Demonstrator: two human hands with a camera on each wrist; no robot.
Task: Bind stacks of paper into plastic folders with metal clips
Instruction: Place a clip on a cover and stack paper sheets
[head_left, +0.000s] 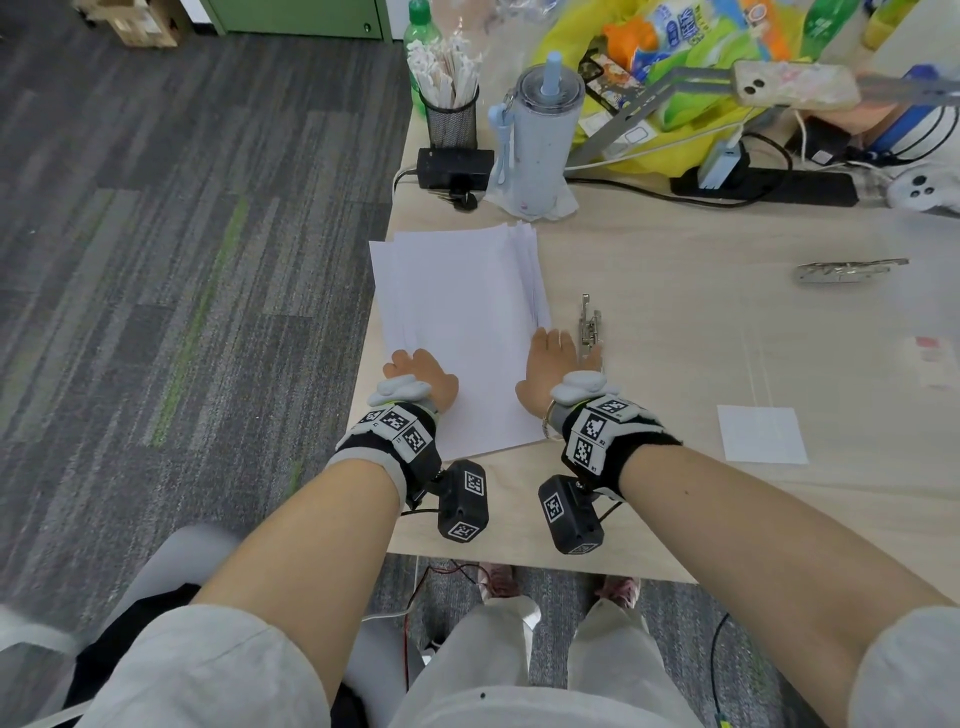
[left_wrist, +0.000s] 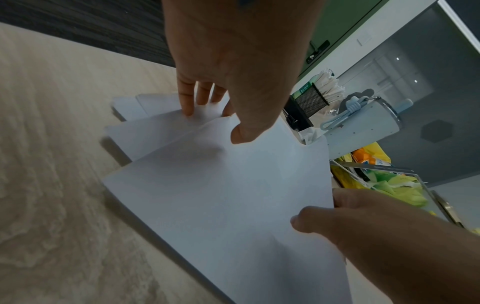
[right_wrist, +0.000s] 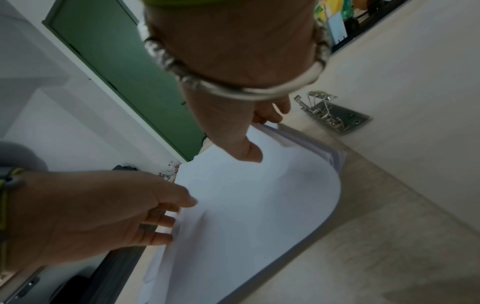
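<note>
A stack of white paper (head_left: 462, 322) lies at the table's left edge, its sheets slightly fanned. My left hand (head_left: 415, 371) grips its left side near the front. In the left wrist view the thumb lies on top and the fingers (left_wrist: 188, 102) curl under the edge. My right hand (head_left: 553, 358) grips the right side. In the right wrist view its thumb presses the top sheet (right_wrist: 254, 205) and its fingers tuck beneath, bowing the paper upward. A metal clip (head_left: 589, 325) lies just right of the right hand. What looks like a clear plastic folder (head_left: 831, 364) lies flat farther right.
A second metal clip (head_left: 852, 270) lies at the right. A small white sheet (head_left: 761, 434) sits near the front edge. Behind the paper stand a mesh cup of wrapped sticks (head_left: 451, 111), a black box (head_left: 454, 166), a grey tumbler (head_left: 540, 140), cables and snack bags. Carpet floor lies left of the table edge (head_left: 371, 415).
</note>
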